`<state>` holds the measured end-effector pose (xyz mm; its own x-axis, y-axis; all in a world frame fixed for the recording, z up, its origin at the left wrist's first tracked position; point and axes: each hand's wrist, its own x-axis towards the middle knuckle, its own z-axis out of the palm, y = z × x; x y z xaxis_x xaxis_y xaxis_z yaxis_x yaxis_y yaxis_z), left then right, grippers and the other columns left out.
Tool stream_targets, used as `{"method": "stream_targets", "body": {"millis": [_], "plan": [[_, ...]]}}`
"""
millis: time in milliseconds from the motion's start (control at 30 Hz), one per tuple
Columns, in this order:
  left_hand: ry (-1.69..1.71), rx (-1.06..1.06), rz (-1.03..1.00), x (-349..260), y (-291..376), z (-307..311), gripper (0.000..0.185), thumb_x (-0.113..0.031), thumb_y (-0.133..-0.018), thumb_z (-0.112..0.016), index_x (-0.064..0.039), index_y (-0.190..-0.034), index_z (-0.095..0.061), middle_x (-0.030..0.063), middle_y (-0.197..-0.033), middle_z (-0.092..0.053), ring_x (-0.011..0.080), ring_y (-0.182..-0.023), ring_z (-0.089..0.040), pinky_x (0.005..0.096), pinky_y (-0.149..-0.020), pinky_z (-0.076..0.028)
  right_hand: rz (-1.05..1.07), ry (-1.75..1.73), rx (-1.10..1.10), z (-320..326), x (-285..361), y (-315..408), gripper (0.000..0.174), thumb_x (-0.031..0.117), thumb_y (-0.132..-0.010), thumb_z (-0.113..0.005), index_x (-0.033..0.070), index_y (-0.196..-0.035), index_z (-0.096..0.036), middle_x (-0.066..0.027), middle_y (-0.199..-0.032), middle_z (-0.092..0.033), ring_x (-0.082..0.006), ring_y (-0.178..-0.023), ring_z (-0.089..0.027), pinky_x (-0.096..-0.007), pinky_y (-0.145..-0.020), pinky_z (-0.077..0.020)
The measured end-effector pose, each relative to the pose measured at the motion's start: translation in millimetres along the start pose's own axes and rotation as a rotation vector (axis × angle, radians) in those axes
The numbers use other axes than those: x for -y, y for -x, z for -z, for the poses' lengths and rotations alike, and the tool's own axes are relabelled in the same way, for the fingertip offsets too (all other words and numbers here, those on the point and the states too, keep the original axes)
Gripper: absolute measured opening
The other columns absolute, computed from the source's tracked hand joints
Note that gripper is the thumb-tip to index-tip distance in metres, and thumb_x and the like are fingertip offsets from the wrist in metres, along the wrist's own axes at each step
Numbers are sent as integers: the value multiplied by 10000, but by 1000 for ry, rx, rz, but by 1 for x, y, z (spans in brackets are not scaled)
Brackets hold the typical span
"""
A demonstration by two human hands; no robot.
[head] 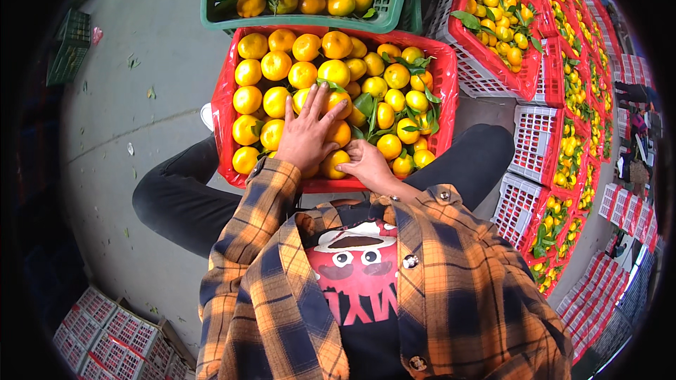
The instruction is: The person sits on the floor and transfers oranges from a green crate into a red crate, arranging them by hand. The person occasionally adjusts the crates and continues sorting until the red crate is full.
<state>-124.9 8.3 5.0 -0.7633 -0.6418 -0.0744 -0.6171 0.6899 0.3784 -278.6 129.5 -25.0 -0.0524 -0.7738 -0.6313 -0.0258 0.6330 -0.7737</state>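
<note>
In front of me is a crate lined with red plastic film [448, 71], filled with orange-yellow mandarins [275, 65]. On its left side they sit in fairly even rows; on the right they lie looser, among green leaves [364, 104]. My left hand [306, 134] lies palm down on the mandarins in the middle, fingers spread, hiding parts of those beneath. Close beside it, my right hand [372, 166] has its thumb and bent fingers at the right side of a mandarin [335, 164] near the front edge. Its fingertips are partly hidden.
A green plastic crate [303, 24] of leafy mandarins adjoins the far rim. Stacked grey crates with red liners [533, 140] line the right side. My bent legs [179, 198] flank the crate. More crates [113, 332] stand at lower left, and a dark green crate [68, 47] at upper left.
</note>
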Motion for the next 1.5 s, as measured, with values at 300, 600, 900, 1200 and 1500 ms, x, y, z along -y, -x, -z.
{"method": "stream_targets", "body": {"millis": [300, 600, 900, 1200, 1500], "plan": [[-28, 60, -7, 0, -2, 11, 1010, -469, -691, -801, -272, -1556, -318, 151, -1635, -216, 363, -1519, -180, 666, -1170, -131, 125, 171, -79, -6, -20, -4, 613, 49, -796, -810, -43, -1243, -400, -191, -1139, -644, -235, -1036, -673, -343, -915, -554], [-9, -13, 43, 1, -11, 16, 1192, -593, -610, -821, -170, -1567, -250, 119, -1487, -400, 291, -1408, -375, 666, -1135, -204, 319, 1086, -15, 10, 43, 17, 524, 473, -809, -760, 22, -1030, -610, -227, -814, -696, -419, -779, -690, -523, -692, -538], [464, -390, 174, 29, -1, 29, 767, -371, -813, -779, -188, -1479, -444, 200, -1416, -425, 375, -1275, -459, 513, -1106, -317, 504, 1121, -368, 85, 256, -194, 292, 227, -904, -649, -55, -969, -689, -276, -1010, -690, -448, -942, -672, -498, -800, -549], [219, -96, 144, -46, 33, 20, 934, -319, -742, -821, -95, -1510, -340, 179, -1573, -289, 354, -1482, -255, 633, -1177, -144, 636, 913, -500, 96, 221, -198, 454, 185, -845, -757, -7, -1223, -594, -267, -1216, -543, -443, -1088, -610, -460, -934, -525], [2, 133, -56, -38, 23, 4, 973, -430, -719, -803, -96, -1516, -354, 62, -1622, -255, 271, -1530, -159, 637, -1188, -128, 500, 238, -3, 107, 145, -14, 549, 15, -804, -766, 16, -1282, -496, -74, -1135, -614, -134, -892, -637, -284, -793, -552]]}}
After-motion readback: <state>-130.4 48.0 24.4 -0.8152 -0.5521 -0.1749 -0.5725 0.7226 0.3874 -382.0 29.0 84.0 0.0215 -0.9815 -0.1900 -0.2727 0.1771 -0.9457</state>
